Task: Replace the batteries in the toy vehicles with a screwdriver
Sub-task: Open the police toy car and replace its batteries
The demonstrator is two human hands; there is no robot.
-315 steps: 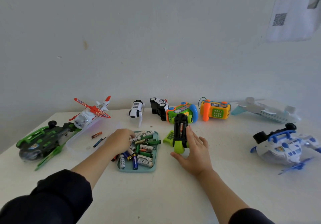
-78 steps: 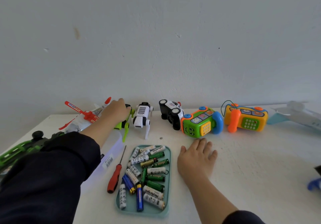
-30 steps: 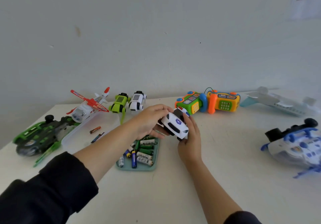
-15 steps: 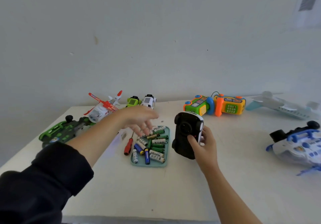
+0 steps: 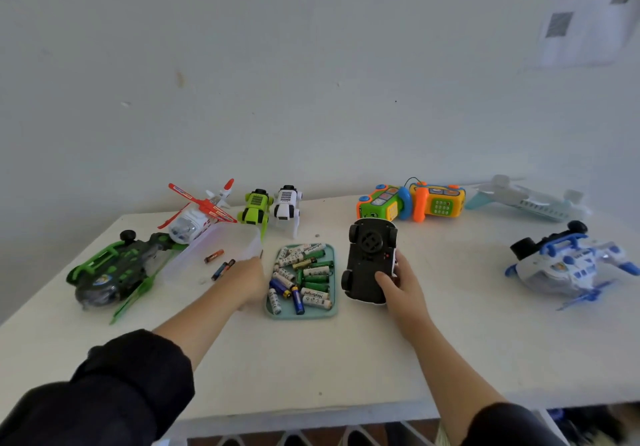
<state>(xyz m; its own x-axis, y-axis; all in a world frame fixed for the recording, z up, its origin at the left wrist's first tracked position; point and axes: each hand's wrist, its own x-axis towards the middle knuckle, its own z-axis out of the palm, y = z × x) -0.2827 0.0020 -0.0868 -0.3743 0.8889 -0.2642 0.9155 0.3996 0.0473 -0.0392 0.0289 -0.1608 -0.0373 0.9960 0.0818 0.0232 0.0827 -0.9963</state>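
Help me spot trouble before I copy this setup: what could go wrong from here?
The upturned toy car is steadied only by the right hand, so it may slip under screwdriver pressure. The left hand works right beside the battery tray and could knock it, scattering batteries.

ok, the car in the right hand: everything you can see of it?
The toy car lies upside down on the white table, beside the battery tray. Black plastic underside with a round grille, four black wheels, and white body edges showing. The right hand grips its near end, thumb on the underside. No open battery compartment shows.
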